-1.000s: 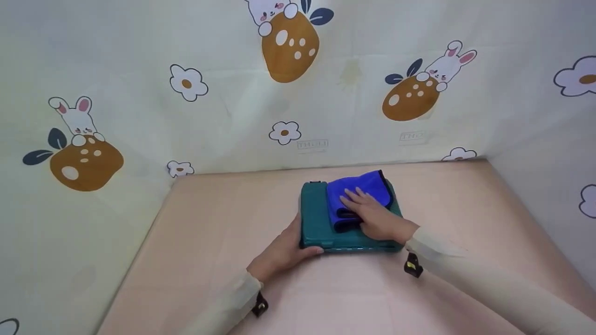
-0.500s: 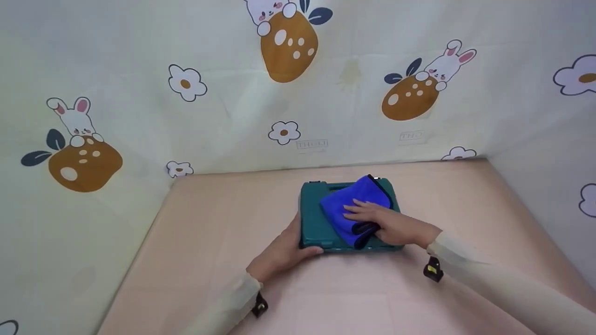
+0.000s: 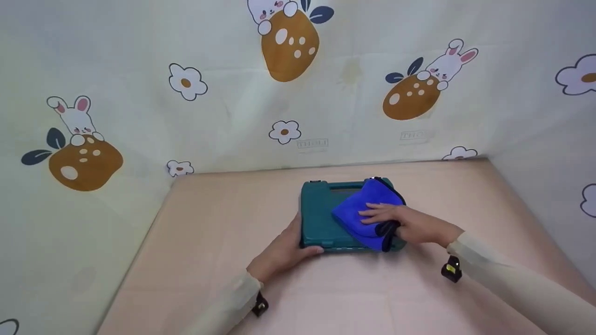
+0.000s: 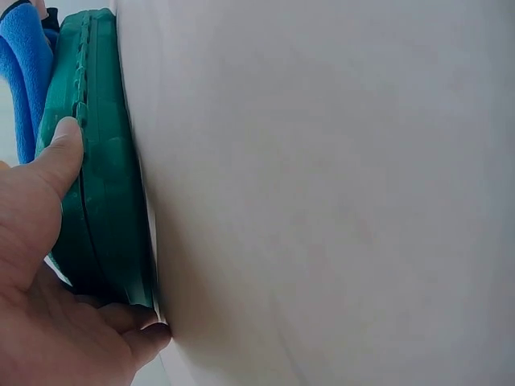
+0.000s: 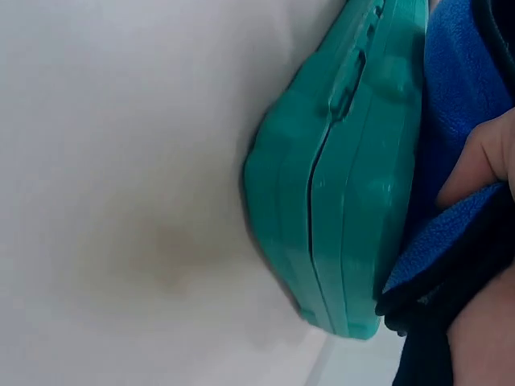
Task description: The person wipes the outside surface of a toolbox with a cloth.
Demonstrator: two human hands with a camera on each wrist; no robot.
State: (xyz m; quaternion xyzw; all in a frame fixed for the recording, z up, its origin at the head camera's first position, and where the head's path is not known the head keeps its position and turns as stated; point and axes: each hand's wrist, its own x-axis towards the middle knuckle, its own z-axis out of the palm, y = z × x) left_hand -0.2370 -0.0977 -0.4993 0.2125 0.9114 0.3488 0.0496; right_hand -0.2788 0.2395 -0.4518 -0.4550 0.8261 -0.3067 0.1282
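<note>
A green plastic carrying case (image 3: 321, 214) lies flat on the table, its handle on the far side. My left hand (image 3: 281, 249) holds its near left corner. In the left wrist view the thumb (image 4: 68, 153) lies on the front edge and the fingers wrap the side. On the lid's right half rests a folded blue cloth (image 3: 354, 209) with black edging, reaching past the near edge. My right hand (image 3: 414, 223) presses on it with extended fingers. In the right wrist view the thumb (image 5: 475, 161) tucks into the cloth, a fold caught between it and the palm.
The pale pink table (image 3: 233, 209) surrounds the case. Behind it rises a hanging sheet (image 3: 228, 116) printed with rabbits and flowers, which also closes off both sides.
My right hand has moved right and slightly toward me across the lid, turning the cloth and uncovering the handle and the lid's left part. The left hand and the case have stayed in place.
</note>
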